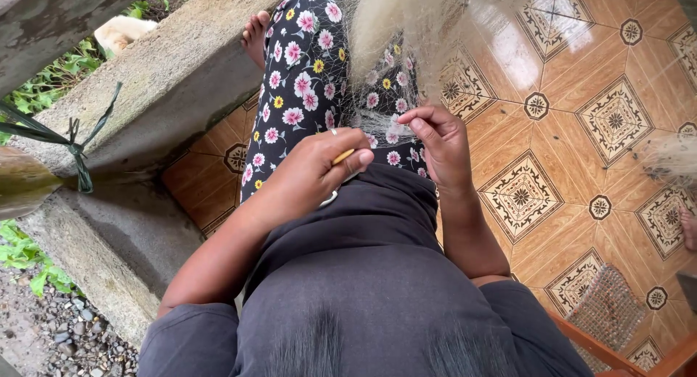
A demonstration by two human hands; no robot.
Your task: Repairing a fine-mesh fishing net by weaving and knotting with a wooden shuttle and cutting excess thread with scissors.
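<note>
Net mending over the lap, both hands at one spot of mesh.

Left hand (319,166) clenched round a slim yellow netting needle (343,157), tip toward the right hand (435,141), which pinches a strand of the fine pale fishing net (406,28) draped over the floral-trousered knee (305,72). Judgement: keep the pinched mesh taut, needle passes short. Beyond: concrete ledge (167,79), patterned tile floor (581,115).
</note>
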